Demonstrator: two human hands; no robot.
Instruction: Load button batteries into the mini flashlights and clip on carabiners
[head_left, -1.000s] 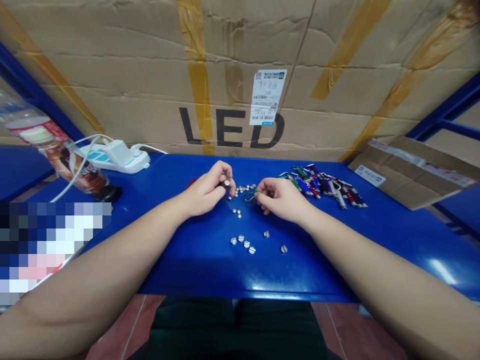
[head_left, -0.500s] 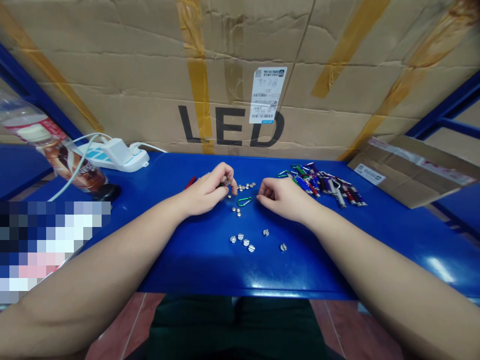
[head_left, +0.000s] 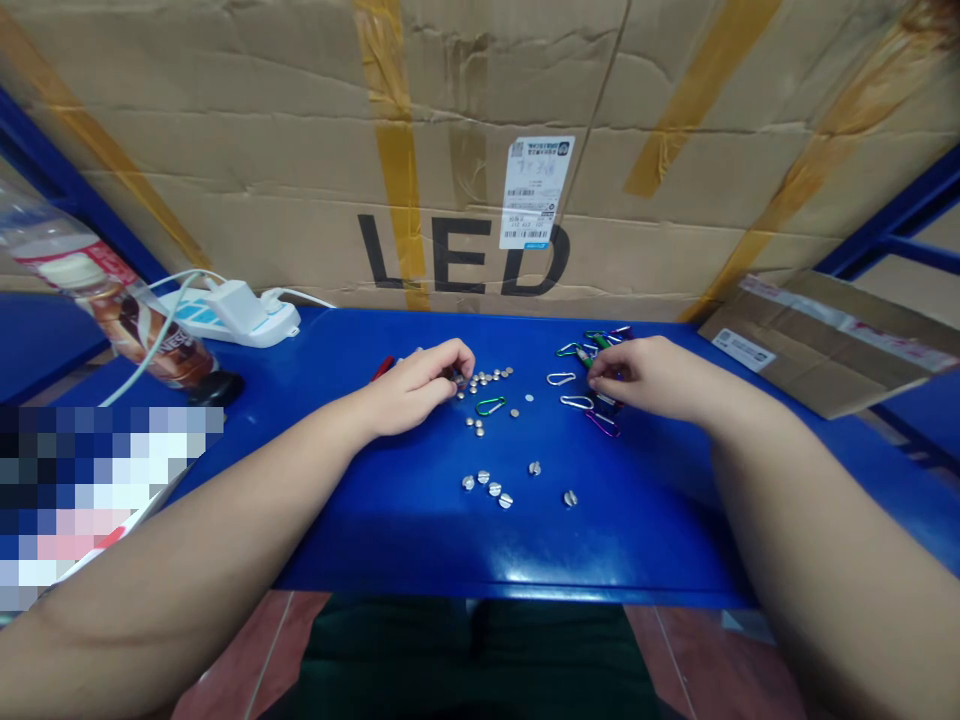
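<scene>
Our left hand (head_left: 415, 390) keeps a tight pinching grip on a small dark cylinder (head_left: 455, 378), just beside the slotted silver discs (head_left: 487, 380). Our right hand (head_left: 649, 385) curls half-closed over the carabiner keychains (head_left: 604, 350); we cannot tell whether it holds one. Everything lies on the blue surface (head_left: 480, 550), toward the far edge.

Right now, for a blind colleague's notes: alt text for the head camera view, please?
Two hands work over a blue workbench: the left hand pinches a small dark cylinder, and the right hand reaches into colored carabiners. Loose slotted silver screws lie nearby, before a cardboard carton printed LED.
</scene>
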